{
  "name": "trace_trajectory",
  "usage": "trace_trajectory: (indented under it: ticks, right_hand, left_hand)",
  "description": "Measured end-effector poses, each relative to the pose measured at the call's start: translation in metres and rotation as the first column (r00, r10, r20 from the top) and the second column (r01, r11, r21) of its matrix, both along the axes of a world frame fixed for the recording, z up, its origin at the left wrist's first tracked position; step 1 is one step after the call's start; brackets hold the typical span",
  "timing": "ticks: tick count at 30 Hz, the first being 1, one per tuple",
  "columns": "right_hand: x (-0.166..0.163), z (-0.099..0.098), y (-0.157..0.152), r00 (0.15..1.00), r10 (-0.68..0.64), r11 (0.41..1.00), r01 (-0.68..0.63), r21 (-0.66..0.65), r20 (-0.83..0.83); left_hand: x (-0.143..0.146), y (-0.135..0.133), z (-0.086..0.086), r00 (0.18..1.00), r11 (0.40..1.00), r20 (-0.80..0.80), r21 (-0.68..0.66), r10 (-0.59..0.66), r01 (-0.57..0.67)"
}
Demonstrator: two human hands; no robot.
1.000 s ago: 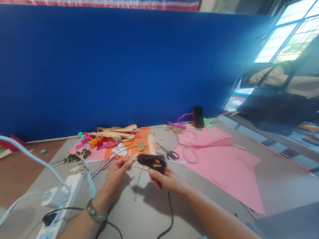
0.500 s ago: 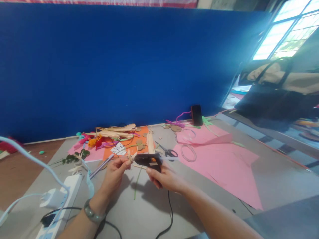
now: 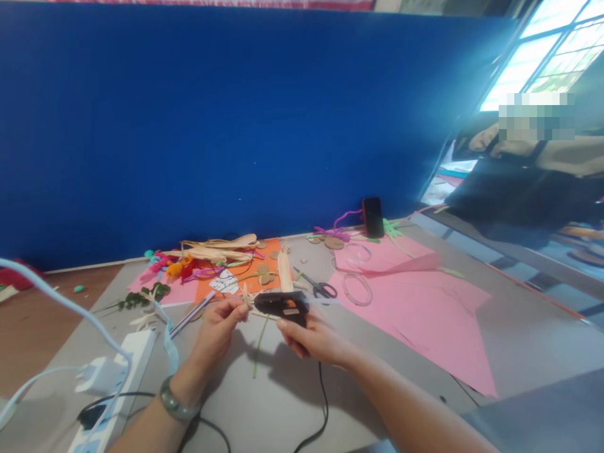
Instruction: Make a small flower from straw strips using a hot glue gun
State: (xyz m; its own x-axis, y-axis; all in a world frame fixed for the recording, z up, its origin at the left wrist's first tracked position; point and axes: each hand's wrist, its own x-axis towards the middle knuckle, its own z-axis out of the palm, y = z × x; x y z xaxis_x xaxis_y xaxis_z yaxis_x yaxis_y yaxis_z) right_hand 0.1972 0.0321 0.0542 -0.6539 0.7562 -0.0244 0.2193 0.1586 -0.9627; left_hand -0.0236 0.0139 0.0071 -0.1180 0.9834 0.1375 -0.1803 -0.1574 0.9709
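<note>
Glue gun (image 3: 282, 303) crosswise, front end (image 3: 259, 302) toward left hand (image 3: 223, 324).
Right hand (image 3: 315, 338): fingers (image 3: 291, 326) clamped round it; left fingers (image 3: 241, 309) pinch pale piece (image 3: 246, 294) beside front end, contact unclear.

Grey table (image 3: 268, 418) against a tall blue partition (image 3: 236, 126).
Bright daylight fills a paned window (image 3: 528, 60), upper right; a brown surface (image 3: 33, 333) lies left.

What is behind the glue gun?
Beyond the glue gun, held in the right hand, lie a pale strip, scissors and an orange sheet. Whatever the gun covers, possibly the strip's near end, cannot be seen.
</note>
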Motion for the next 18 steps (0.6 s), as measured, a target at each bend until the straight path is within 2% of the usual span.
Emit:
trace_trajectory:
  ticks: [18]
  right_hand:
    - [0.0011, -0.0010, 0.0004, 1.000, -0.006, 1.000, 0.007, -0.023, 0.027]
  left_hand:
    - [0.0017, -0.0010, 0.0035, 1.000, 1.000, 0.022, 0.009, -0.011, 0.011]
